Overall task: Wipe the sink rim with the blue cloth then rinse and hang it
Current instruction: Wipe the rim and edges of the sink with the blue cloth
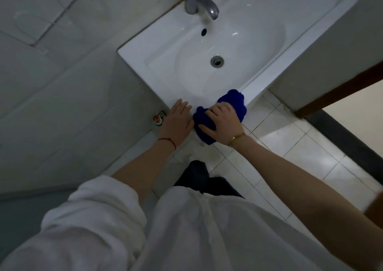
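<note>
The blue cloth sits bunched on the near rim of the sink, spilling a little over the front edge, and the right hand lies on top of it, fingers spread and curled into the folds, pressing it down. The left hand rests flat on the rim just beside it, fingers straight, holding nothing. That cloth looks soft, light and floppy, likely to slide easily on glazed porcelain, so a broad palm-down hold over the middle of the bundle suits wiping. The tap waits at the far side for the rinse.
</note>
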